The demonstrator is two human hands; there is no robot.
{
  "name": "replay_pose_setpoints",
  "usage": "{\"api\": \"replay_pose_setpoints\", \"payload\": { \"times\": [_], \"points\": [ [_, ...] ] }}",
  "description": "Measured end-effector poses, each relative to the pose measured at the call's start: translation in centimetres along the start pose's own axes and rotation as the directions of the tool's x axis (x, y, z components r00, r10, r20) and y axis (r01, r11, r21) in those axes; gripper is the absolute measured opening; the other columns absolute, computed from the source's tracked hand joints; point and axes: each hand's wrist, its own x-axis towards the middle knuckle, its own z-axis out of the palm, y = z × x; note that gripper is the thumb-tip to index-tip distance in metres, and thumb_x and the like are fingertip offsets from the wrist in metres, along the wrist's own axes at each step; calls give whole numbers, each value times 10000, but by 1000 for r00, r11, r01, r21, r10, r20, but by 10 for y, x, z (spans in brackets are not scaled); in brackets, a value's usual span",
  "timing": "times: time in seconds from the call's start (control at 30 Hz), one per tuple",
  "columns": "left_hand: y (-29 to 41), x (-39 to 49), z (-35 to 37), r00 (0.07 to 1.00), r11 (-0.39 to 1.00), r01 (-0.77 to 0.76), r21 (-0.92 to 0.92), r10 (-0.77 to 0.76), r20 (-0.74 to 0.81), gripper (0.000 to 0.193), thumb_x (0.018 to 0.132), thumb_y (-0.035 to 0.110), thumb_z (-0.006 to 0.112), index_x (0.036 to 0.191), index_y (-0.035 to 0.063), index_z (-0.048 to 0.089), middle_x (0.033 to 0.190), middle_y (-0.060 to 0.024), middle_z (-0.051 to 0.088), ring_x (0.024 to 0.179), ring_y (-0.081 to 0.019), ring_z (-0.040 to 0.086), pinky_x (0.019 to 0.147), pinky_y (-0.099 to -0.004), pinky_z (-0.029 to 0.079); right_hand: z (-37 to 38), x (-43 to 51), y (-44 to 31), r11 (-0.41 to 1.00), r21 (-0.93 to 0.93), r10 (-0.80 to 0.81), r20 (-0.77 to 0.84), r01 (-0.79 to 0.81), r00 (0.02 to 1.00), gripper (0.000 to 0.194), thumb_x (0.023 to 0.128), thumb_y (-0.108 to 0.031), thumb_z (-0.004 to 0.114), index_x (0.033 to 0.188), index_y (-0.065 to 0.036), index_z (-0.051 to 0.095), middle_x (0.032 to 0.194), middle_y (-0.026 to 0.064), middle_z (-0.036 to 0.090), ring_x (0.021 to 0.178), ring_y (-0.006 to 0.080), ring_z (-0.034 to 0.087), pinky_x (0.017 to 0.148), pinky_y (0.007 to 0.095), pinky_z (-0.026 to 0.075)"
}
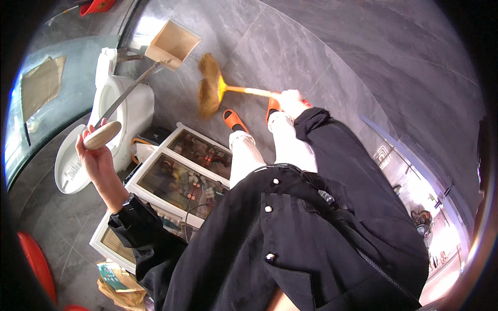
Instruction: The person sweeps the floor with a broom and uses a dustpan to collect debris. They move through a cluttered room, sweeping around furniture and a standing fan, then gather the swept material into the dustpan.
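A long-handled dustpan with a beige pan rests toward the upper left, its open side turned away from me. Its thin handle runs down to an oval beige grip. My left hand has its fingers curled round this grip. The broom has brown bristles, a yellow collar and a pale handle; the bristles are blurred and lie right of and below the pan. Closed round the upper broom handle is my right hand, above one of my orange slippers.
Beside the dustpan handle stands a white fixture with an oval opening and a white lid; toilet or bin, I cannot tell. A white drawer unit is near my left leg. Glass borders the left. Bags lie lower left.
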Motion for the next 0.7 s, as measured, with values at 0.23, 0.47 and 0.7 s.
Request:
{"api": "replay_pose_setpoints", "payload": {
  "times": [0.23,0.47,0.7],
  "points": [
    [-17,-18,-9,986,1000,-1,-23,-3,-168,209,790,133,548,870,-59,531,954,-214,573,1027,-445,455,887,-396,427,-49,-61,152,987,-154,49,40,-42,998,331,805,-158,452,1107,-274,522,739,40,624,694,188,618,579,307,488],
    [-35,-18,-3,979,995,-45,-90,26,-202,189,768,97,569,877,-44,506,886,-167,570,980,-404,502,878,-453,427,-105,-132,236,939,-282,230,84,-198,970,452,793,-118,455,1202,-308,427,754,67,613,687,214,610,596,330,487],
    [-50,-29,19,990,999,33,-39,-38,-135,205,760,100,571,877,-45,486,923,-199,552,957,-432,505,876,-457,425,-64,-234,228,903,88,407,136,-420,903,489,751,-81,455,1219,-220,436,756,161,595,694,302,598,611,397,478]
  ]
}}
